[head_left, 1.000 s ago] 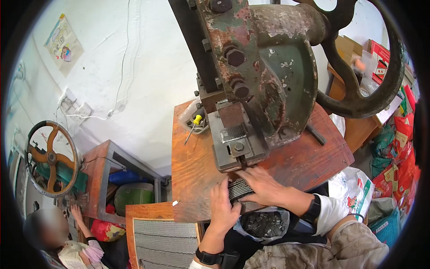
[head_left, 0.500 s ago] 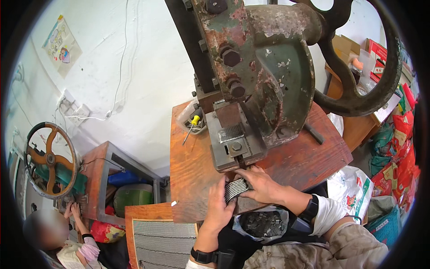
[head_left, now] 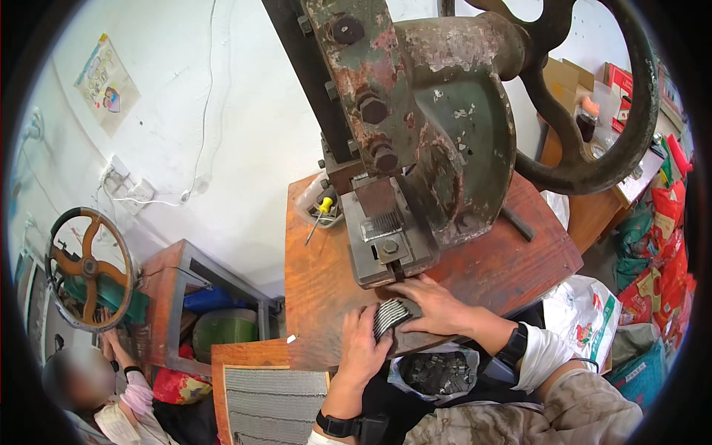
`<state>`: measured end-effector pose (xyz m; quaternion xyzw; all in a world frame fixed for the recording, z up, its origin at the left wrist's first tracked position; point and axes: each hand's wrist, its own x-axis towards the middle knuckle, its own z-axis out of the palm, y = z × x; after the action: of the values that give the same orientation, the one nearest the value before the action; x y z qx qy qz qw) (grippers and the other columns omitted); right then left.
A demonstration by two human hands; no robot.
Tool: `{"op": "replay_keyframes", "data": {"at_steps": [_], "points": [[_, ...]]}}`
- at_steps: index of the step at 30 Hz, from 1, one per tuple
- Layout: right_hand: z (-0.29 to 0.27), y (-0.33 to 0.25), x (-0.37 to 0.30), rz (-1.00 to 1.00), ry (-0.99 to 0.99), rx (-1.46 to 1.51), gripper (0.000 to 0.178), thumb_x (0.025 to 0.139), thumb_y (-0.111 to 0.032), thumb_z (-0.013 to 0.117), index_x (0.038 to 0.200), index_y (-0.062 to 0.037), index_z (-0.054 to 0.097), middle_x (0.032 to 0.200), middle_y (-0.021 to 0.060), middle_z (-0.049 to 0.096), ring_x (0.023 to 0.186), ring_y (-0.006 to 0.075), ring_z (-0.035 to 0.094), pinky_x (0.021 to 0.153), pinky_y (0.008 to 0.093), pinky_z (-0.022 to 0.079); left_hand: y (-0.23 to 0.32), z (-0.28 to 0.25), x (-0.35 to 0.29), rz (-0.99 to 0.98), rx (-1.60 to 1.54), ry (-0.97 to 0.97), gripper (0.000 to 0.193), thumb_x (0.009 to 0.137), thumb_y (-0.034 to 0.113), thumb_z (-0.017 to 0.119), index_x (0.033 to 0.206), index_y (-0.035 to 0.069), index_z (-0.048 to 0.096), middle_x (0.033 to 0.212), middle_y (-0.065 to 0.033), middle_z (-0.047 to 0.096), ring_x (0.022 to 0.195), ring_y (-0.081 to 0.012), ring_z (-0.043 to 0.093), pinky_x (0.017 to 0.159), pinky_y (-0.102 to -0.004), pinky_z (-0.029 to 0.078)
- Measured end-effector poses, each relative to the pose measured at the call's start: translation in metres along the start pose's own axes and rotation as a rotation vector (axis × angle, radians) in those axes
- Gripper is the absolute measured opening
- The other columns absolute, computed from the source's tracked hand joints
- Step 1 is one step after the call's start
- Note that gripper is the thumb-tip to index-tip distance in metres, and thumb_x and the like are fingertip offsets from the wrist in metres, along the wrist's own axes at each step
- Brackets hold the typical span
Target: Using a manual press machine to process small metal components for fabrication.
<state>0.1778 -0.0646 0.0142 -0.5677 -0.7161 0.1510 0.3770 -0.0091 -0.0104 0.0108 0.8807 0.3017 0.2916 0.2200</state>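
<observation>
Black wristbands (head_left: 513,345), white cuffs (head_left: 541,361), marbled brown-beige clothing (head_left: 519,424).

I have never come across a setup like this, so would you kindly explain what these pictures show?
Gladly. There is no robot: these are a person's bare hands, seen from a wide fisheye camera worn on the head, so edges look curved. The left hand and right hand hold a small striped bundle between them, apparently thin metal strips. The heavy, worn machine with a big handwheel looks like a manual press. It stands on a wooden table, beside a plastic box with a yellow-handled screwdriver across its edge. Below the table's near edge, a bag holds dark pieces. Another person sits at far left.
</observation>
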Motion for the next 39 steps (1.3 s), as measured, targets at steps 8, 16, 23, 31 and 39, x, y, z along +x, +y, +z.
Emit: {"op": "replay_keyframes", "data": {"at_steps": [8, 16, 23, 31, 39], "points": [[-0.017, 0.019, -0.035, -0.048, 0.134, 0.112, 0.047, 0.067, -0.011, 0.073, 0.111, -0.0056, 0.058, 0.113, 0.0123, 0.057, 0.106, 0.0316, 0.05, 0.089, 0.0392, 0.043, 0.023, -0.077, 0.012, -0.661, -0.61, 0.21, 0.046, 0.073, 0.005, 0.068, 0.113, -0.012, 0.054, 0.1, -0.0166, 0.064, 0.09, -0.0185, 0.06, 0.079, -0.0282, 0.048], [-0.013, 0.018, -0.032, -0.11, 0.1, -0.028, 0.041, 0.067, -0.016, 0.073, 0.106, -0.0069, 0.06, 0.108, 0.0101, 0.058, 0.106, 0.0294, 0.049, 0.092, 0.0402, 0.04, 0.03, -0.018, 0.128, -0.265, -0.019, 0.336, 0.042, 0.065, 0.016, 0.069, 0.099, -0.007, 0.06, 0.089, -0.0238, 0.059, 0.086, -0.0371, 0.056, 0.078, -0.0416, 0.045], [-0.012, 0.023, -0.035, -0.094, 0.083, -0.033, 0.037, 0.07, -0.016, 0.071, 0.103, -0.0063, 0.06, 0.107, 0.0106, 0.057, 0.106, 0.0308, 0.048, 0.09, 0.0404, 0.04, 0.045, 0.0, 0.166, -0.388, -0.068, 0.292, 0.038, 0.068, 0.018, 0.07, 0.095, -0.006, 0.06, 0.093, -0.0245, 0.062, 0.082, -0.0372, 0.061, 0.073, -0.0407, 0.048], [-0.015, 0.017, -0.035, -0.149, 0.234, 0.104, 0.034, 0.071, -0.013, 0.07, 0.103, -0.0056, 0.061, 0.104, 0.012, 0.058, 0.099, 0.0313, 0.052, 0.086, 0.0398, 0.043, -0.01, -0.018, 0.153, -0.246, -0.535, 0.132, 0.029, 0.078, -0.001, 0.05, 0.106, 0.0, 0.058, 0.103, -0.0159, 0.062, 0.095, -0.0247, 0.057, 0.085, -0.0338, 0.044], [-0.056, 0.006, 0.056, -0.039, 0.578, -0.116, 0.041, 0.066, -0.024, 0.076, 0.095, -0.0004, 0.059, 0.095, 0.0175, 0.058, 0.089, 0.0372, 0.056, 0.078, 0.0419, 0.047, -0.02, -0.001, 0.155, -0.103, -0.058, 0.148, 0.044, 0.073, 0.003, 0.054, 0.117, 0.004, 0.049, 0.12, -0.0265, 0.044, 0.112, -0.0412, 0.042, 0.096, -0.0457, 0.035]]}}
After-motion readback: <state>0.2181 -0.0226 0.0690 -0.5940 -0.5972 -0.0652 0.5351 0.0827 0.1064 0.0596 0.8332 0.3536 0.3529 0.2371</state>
